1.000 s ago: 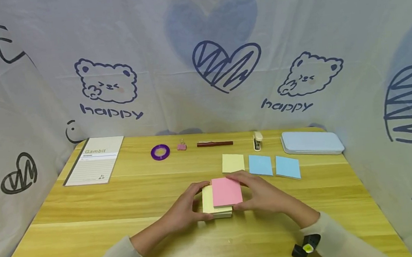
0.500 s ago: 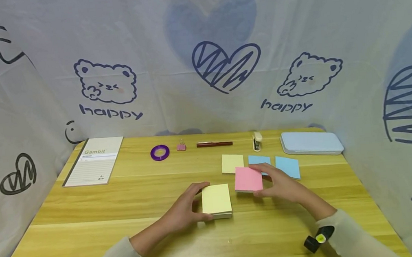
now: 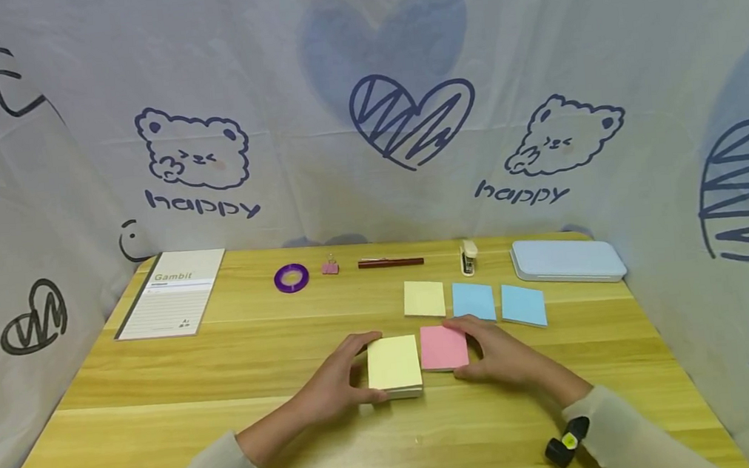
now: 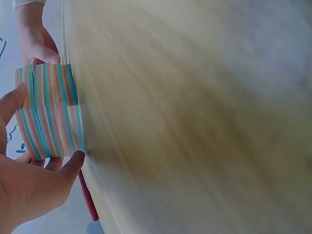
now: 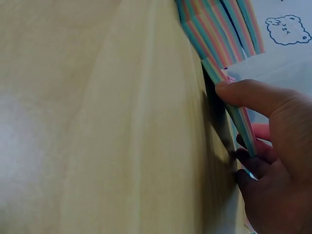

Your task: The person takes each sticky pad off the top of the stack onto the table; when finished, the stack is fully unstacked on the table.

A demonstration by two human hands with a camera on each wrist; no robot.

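A stack of square sticky note pads [image 3: 393, 362] stands before me, yellow on top. My left hand [image 3: 336, 382] grips its left side, thumb at the near edge and fingers at the far edge. Rainbow-striped sides of the stack [image 4: 46, 117] show in the left wrist view. Just right of the stack, my right hand [image 3: 499, 357] holds a pink sticky note pad [image 3: 443, 347] between thumb and fingers. In the right wrist view the pink pad's striped edge [image 5: 238, 124] is tilted, with a dark gap between it and the table.
Behind the pads lie a yellow sticky pad [image 3: 423, 299] and two blue ones [image 3: 473, 302]. Along the back are a notebook [image 3: 172, 295], purple tape roll [image 3: 291, 278], pink binder clip [image 3: 330, 267], dark red pen [image 3: 390, 262], stapler [image 3: 468, 257] and light blue case [image 3: 567, 260].
My right hand has lifted the pink pad off the stack, carried it right, then brought it lower and nearer, beside the stack. My left hand has stayed on the stack.
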